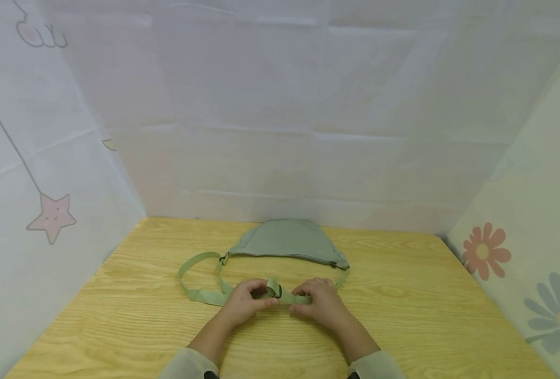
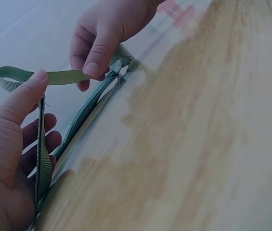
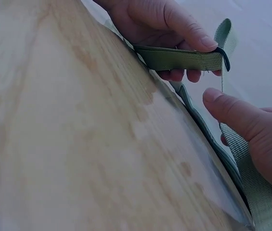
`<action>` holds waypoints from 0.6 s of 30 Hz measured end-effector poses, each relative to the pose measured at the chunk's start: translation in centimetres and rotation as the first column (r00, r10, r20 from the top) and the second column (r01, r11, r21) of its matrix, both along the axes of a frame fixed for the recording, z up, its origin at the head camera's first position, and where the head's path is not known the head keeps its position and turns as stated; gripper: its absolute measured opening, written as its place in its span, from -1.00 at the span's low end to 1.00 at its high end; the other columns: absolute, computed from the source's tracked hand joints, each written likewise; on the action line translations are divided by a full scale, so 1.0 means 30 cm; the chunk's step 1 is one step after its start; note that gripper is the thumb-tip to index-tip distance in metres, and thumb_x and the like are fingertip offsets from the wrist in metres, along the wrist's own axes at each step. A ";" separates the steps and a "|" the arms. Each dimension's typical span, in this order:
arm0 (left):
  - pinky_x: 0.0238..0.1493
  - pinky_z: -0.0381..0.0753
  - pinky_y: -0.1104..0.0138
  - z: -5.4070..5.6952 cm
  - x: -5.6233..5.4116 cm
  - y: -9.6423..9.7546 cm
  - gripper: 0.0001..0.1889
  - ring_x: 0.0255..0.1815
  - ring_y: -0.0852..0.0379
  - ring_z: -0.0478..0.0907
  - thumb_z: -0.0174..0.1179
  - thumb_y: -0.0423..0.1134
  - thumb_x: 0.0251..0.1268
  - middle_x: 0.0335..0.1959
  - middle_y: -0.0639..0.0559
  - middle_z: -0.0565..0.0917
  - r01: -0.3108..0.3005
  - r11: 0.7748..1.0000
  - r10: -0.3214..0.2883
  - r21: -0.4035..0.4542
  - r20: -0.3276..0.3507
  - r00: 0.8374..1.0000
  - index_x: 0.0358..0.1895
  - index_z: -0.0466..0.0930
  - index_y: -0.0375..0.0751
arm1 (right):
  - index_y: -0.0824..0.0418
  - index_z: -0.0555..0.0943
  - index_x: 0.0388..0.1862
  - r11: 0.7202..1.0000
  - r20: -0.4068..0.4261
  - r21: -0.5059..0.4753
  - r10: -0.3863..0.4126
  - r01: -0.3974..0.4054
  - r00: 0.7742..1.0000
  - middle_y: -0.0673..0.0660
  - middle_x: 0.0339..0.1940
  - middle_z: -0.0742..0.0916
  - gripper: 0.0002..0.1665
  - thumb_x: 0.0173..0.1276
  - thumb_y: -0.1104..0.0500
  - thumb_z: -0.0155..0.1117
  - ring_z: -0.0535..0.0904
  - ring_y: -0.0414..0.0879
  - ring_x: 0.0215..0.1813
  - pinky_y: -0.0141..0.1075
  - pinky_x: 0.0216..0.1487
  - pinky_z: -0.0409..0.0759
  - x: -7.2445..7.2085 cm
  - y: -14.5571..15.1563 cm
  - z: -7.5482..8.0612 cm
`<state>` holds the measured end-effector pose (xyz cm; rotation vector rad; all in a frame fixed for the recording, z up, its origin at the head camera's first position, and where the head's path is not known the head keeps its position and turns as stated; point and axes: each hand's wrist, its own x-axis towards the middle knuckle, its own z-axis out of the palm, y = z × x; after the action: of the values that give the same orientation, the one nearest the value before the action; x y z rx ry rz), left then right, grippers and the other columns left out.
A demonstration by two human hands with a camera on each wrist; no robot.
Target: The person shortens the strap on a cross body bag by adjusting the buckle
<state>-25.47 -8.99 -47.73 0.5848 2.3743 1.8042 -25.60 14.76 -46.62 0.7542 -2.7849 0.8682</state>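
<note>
A grey-green waist bag (image 1: 284,239) lies on the table with its zipped edge toward me. Its pale green webbing strap (image 1: 206,296) loops out at the left and runs across between both hands. Near the middle, my left hand (image 1: 243,305) pinches the strap beside a dark strap slider (image 3: 226,58), thumb on top at the slider's edge. A short loop of webbing (image 1: 272,286) stands up from the slider. My right hand (image 1: 321,301) pinches the strap a little to the right, between thumb and fingers. Part of the strap is hidden behind the hands.
The wooden table (image 1: 426,310) extends around the bag. A pale cloth wall (image 1: 280,131) stands close behind it, and printed cloth sides with a star (image 1: 52,217) and flowers (image 1: 485,251) flank the table. A zipper pull (image 1: 334,265) hangs at the bag's right end.
</note>
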 end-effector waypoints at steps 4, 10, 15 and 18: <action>0.02 0.52 0.42 -0.003 -0.002 0.002 -0.64 -0.05 0.29 0.56 0.41 -0.21 0.17 -0.02 -0.13 0.71 0.022 0.999 -0.022 0.024 -0.012 1.000 0.02 0.67 -0.24 | 0.00 0.75 -0.17 0.998 0.027 -0.053 -0.014 0.016 1.000 -0.14 -0.23 0.77 -0.61 0.06 -0.13 0.54 0.57 -0.24 -0.15 0.08 0.25 0.26 -0.002 0.001 0.001; -0.03 0.51 0.44 -0.004 -0.001 0.018 -0.69 -0.13 0.30 0.57 0.43 -0.22 0.13 -0.09 -0.12 0.73 0.010 1.000 -0.010 0.019 -0.009 1.000 -0.07 0.69 -0.25 | -0.01 0.76 -0.14 0.997 0.059 -0.077 -0.014 0.018 0.998 -0.16 -0.25 0.77 -0.60 0.06 -0.13 0.54 0.52 -0.29 -0.19 -0.02 0.19 0.27 -0.001 0.003 0.009; -0.08 0.52 0.43 0.000 0.005 0.037 -0.69 -0.16 0.30 0.56 0.45 -0.21 0.11 -0.11 -0.10 0.72 0.012 1.000 -0.012 0.018 0.005 1.000 -0.10 0.68 -0.25 | -0.01 0.76 -0.13 0.995 0.080 -0.100 -0.009 0.016 0.997 -0.17 -0.24 0.76 -0.58 0.07 -0.16 0.52 0.48 -0.30 -0.20 -0.16 0.06 0.29 0.001 0.002 0.013; -0.12 0.54 0.43 -0.003 0.005 0.044 -0.70 -0.19 0.31 0.56 0.45 -0.23 0.11 -0.12 -0.11 0.72 0.015 0.999 -0.015 0.029 0.013 1.000 -0.10 0.68 -0.26 | -0.01 0.76 -0.13 0.992 0.090 -0.120 -0.011 0.022 0.996 -0.16 -0.24 0.77 -0.57 0.07 -0.18 0.51 0.47 -0.28 -0.19 -0.19 0.03 0.30 0.003 0.002 0.015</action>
<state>-25.32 -7.67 -47.81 0.5906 2.3330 1.8333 -25.50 14.80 -46.18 0.6882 -2.7788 1.0823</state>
